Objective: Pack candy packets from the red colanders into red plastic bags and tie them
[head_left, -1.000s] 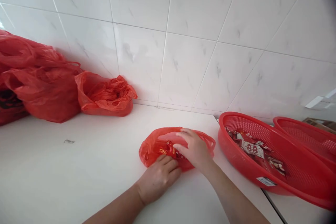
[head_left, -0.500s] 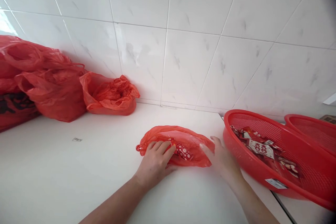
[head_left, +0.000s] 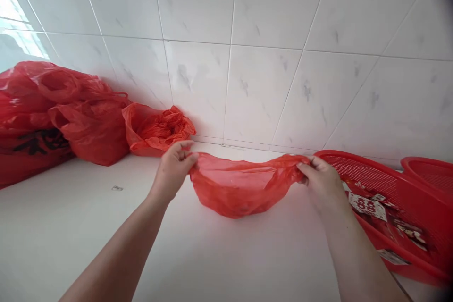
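Note:
A thin red plastic bag [head_left: 237, 193] is stretched between my two hands above the white table [head_left: 226, 264]. My left hand [head_left: 173, 167] pinches its left end, and my right hand [head_left: 316, 177] grips the gathered plastic at its right end. The bag sags in the middle, bulging at the bottom. Its contents are hidden behind the red film. Close to my right arm stands a red perforated basket [head_left: 382, 179] with small red and white printed packets [head_left: 368, 205] inside.
Several filled red plastic bags [head_left: 92, 127] are heaped at the back left. Beside them, against the tiled wall [head_left: 265, 94], sits an open red bag [head_left: 159, 130] of crumpled red plastic. A second red basket [head_left: 430, 174] is partly visible far right. A small label [head_left: 117, 188] lies on the table.
Both hands have gone from the bag's opening to its ends, lifting and stretching it. The red patterned packets seen inside it are now hidden. The view has shifted slightly left.

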